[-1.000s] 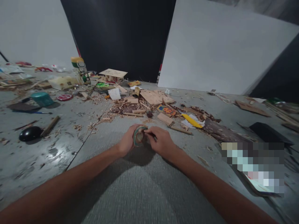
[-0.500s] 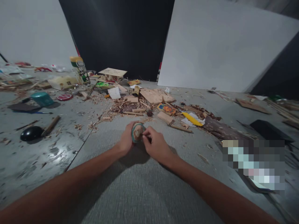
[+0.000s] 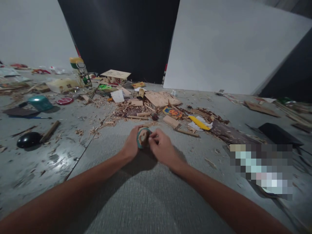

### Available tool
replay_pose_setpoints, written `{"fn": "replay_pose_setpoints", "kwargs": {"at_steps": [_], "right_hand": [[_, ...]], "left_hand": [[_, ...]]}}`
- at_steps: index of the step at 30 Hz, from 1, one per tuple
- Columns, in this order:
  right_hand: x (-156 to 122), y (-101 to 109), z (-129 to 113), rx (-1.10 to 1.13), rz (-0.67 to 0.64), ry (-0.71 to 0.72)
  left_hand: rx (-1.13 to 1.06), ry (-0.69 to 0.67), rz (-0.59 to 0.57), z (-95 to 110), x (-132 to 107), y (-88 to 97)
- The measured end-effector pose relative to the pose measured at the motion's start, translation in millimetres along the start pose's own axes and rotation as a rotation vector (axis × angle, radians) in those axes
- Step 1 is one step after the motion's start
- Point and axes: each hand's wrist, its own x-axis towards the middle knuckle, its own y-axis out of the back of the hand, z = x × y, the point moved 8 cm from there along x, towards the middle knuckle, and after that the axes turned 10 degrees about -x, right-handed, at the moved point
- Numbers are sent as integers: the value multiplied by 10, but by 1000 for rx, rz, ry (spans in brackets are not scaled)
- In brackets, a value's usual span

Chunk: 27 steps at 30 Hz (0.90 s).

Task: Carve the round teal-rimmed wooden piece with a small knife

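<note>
Teal-rimmed piece [image 3: 143, 137] was cupped in the curled left hand [image 3: 131, 142], five o'clock from the shavings [image 3: 122, 111]; rim coloured, patchy face seemingly unfinished. Anything pinched by the right hand [image 3: 162, 146] couldn't be discerned.

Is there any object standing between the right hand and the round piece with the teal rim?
Nothing visible stands between them: the right hand has its fingertips right at the round piece, held in the left hand. The pale wood block lies beyond both hands.
</note>
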Motion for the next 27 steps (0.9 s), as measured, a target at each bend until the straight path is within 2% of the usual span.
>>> {"fn": "replay_pose_setpoints", "kwargs": {"at_steps": [2, 4, 7, 10, 13, 16, 19, 23, 27], "right_hand": [[-44, -50, -28, 23, -40, -4], [-88, -89, -67, 51, -95, -1], [-72, 7, -145, 128, -88, 64], [49, 241, -154, 128, 10, 130], [178, 408, -113, 17, 40, 148], [231, 489, -158, -105, 36, 206], [212, 490, -295, -311, 49, 332], [141, 379, -446, -500, 67, 548], [126, 350, -428, -526, 149, 574]], "left_hand": [[22, -80, 104, 76, -41, 38], [16, -76, 144, 96, -84, 20], [-58, 25, 110, 73, -116, -44], [-112, 136, -6, 45, -120, -122], [-101, 187, -124, 28, -117, -180], [-80, 180, -163, 19, -106, -188], [-54, 158, -154, 15, -104, -186], [-7, 138, -99, 8, -111, -173], [22, 130, -61, -1, -97, -148]]}}
